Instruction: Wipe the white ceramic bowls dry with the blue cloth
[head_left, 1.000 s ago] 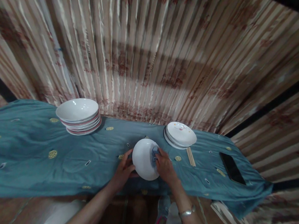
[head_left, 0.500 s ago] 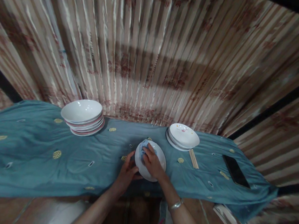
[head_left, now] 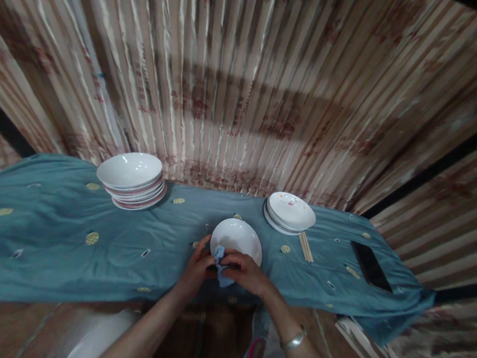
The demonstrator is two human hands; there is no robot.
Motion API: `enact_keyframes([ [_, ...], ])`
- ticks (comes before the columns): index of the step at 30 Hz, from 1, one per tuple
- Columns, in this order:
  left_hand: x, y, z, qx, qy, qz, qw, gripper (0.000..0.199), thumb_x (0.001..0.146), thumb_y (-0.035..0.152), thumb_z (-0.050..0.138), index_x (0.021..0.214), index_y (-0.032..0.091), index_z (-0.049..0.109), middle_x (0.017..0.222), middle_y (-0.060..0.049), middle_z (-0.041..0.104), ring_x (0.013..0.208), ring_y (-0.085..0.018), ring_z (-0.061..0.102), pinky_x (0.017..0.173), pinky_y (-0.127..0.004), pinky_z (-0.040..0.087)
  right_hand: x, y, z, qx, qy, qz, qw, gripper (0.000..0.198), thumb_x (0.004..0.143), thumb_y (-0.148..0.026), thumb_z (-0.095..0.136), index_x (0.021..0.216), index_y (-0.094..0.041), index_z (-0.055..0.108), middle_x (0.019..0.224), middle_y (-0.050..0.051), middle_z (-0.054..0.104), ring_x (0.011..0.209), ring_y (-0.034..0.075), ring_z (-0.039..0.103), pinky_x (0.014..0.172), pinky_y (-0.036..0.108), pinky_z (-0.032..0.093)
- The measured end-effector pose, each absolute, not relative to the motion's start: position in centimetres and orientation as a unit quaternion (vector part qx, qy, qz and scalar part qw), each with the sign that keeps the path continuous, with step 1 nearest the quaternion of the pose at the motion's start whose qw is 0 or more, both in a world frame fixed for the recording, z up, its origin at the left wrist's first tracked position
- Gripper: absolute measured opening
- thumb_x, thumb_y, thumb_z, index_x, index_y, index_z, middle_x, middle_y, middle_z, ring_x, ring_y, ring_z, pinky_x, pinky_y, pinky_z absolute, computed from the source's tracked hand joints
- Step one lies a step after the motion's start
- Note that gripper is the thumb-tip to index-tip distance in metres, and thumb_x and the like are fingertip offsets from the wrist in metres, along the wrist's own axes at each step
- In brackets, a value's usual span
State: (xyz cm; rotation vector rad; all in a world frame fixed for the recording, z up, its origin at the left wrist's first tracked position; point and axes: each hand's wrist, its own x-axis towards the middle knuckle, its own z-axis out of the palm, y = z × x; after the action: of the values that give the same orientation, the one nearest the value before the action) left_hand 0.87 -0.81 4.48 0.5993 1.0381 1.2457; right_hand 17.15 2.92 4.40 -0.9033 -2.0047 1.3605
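A white plate [head_left: 237, 235] is held above the cloth near the table's front edge. My left hand [head_left: 200, 265] grips the plate at its left rim, with the fingertips partly hidden beneath it. Between my two hands a crumpled light-blue cloth [head_left: 223, 276] hangs over the near rim. My right hand [head_left: 243, 269] pinches this cloth against the plate's near edge, and a silver bracelet [head_left: 294, 339] circles that wrist.
At the back left stands a stack of white bowls [head_left: 132, 171] with red-edged dishes. A smaller stack of plates [head_left: 290, 211] sits at the back right, with several chopsticks [head_left: 306, 247] beside it. Farther right lies a black phone [head_left: 370, 265]. A green-blue tablecloth [head_left: 124, 269] covers the table.
My right hand has drawn the blue cloth from the plate's upper left face down to its near rim. My left hand stays at the left rim. The whole view has shifted slightly.
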Motion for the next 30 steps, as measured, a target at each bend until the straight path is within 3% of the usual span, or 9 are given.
enact_keyframes([
  [7, 0.7, -0.5, 3.3, 0.296, 0.446, 0.545, 0.645, 0.083, 0.062, 0.022, 0.068, 0.139, 0.023, 0.036, 0.098, -0.005, 0.066, 0.078, -0.021, 0.064, 0.066, -0.039, 0.057, 21.1, 2.3, 5.5, -0.398, -0.79, 0.435, 0.169, 0.019, 0.071, -0.009, 0.06, 0.082, -0.018, 0.072, 0.107, 0.004, 0.07, 0.096, 0.02, 0.065, 0.089, 0.032, 0.048],
  [12, 0.8, -0.6, 3.4, 0.311, 0.464, 0.545, 0.625, 0.082, 0.063, 0.024, 0.068, 0.139, 0.023, 0.038, 0.103, -0.006, 0.064, 0.086, -0.022, 0.063, 0.064, -0.037, 0.058, 22.9, 2.6, 5.3, -0.484, -0.803, 0.319, 0.135, 0.022, 0.071, -0.007, 0.059, 0.085, -0.017, 0.072, 0.117, 0.009, 0.067, 0.109, 0.026, 0.062, 0.097, 0.039, 0.046],
  [20, 1.6, -1.4, 4.1, 0.281, 0.473, 0.553, 0.626, 0.09, 0.065, 0.022, 0.07, 0.145, 0.024, 0.03, 0.114, -0.011, 0.062, 0.097, -0.026, 0.061, 0.063, -0.034, 0.058, 22.9, 4.1, 2.3, -0.558, -0.798, 0.106, 0.201, 0.022, 0.08, -0.008, 0.053, 0.094, -0.016, 0.068, 0.127, 0.014, 0.06, 0.12, 0.025, 0.056, 0.105, 0.042, 0.041],
  [30, 1.3, -3.2, 4.7, 0.259, 0.478, 0.539, 0.643, 0.086, 0.069, 0.017, 0.07, 0.146, 0.022, 0.033, 0.12, -0.013, 0.062, 0.1, -0.026, 0.062, 0.066, -0.031, 0.058, 21.7, 6.8, -0.1, -0.584, -0.755, 0.072, 0.29, 0.034, 0.084, -0.014, 0.048, 0.114, -0.016, 0.063, 0.132, 0.017, 0.057, 0.126, 0.03, 0.051, 0.107, 0.049, 0.038],
])
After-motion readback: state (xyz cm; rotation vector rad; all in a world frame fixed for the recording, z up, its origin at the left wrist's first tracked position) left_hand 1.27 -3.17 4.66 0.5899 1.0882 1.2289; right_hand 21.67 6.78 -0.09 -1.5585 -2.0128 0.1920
